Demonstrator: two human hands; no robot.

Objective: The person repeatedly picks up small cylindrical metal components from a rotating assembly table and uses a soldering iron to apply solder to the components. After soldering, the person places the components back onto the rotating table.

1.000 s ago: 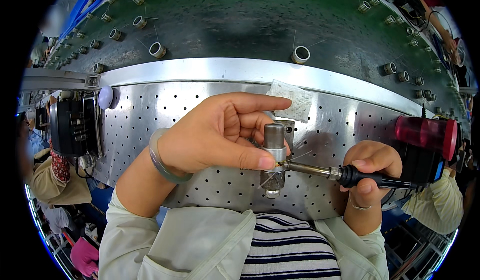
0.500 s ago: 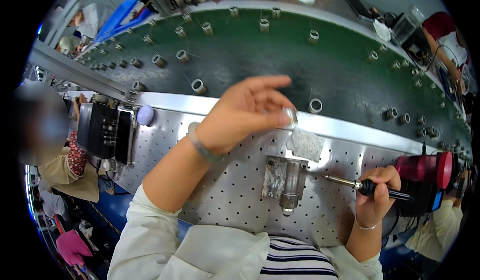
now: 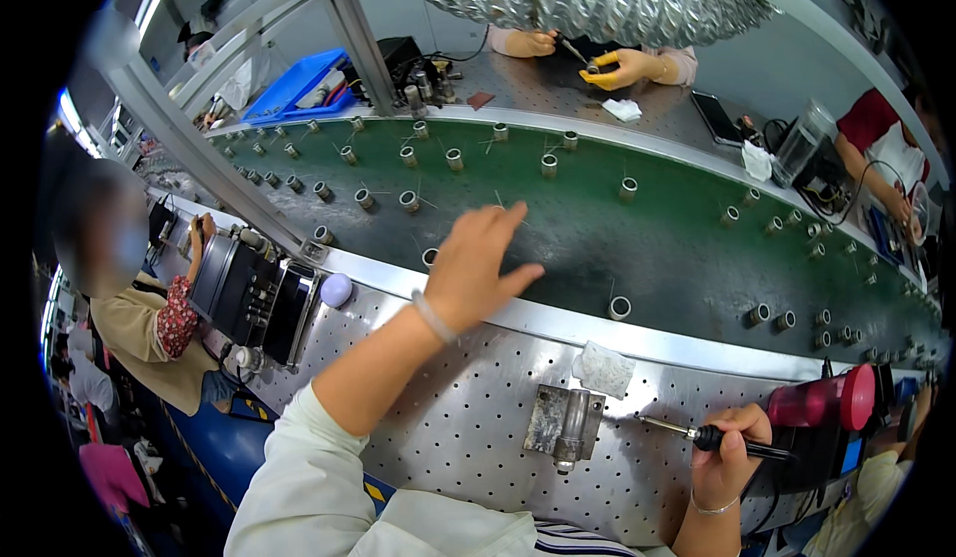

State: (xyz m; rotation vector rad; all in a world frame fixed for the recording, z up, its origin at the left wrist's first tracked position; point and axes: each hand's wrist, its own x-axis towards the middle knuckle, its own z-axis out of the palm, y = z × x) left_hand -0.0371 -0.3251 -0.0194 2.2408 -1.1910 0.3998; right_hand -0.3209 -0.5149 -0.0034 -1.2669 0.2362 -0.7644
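My left hand [image 3: 478,266] reaches over the green conveyor belt [image 3: 558,248], its thumb and fingers apart and nothing visible between them. A thin wire shows close to its fingertips; whatever it belongs to is hidden. Beside the wrist, a small metal ring [image 3: 430,257] is partly covered by the hand. At the lower right, my right hand [image 3: 725,457] is closed round a soldering iron [image 3: 709,438], whose tip points left. Just left of that tip, a metal block fixture with a cylinder [image 3: 570,428] rests on the perforated metal bench [image 3: 438,433]. A whitish pad [image 3: 603,369] lies behind it.
Several metal rings with thin wires, one a short cylinder [image 3: 619,307], stand along the belt. A red-lidded container [image 3: 822,398] sits right, a purple ball [image 3: 336,290] and black device [image 3: 254,293] left. Across the belt, a co-worker's yellow-tipped hand [image 3: 622,67] works beneath a foil duct [image 3: 588,0].
The small metal cylinder held in my left hand is no longer visible there; that hand has moved out over the belt and spread. The view has tilted up. The right hand keeps the soldering iron.
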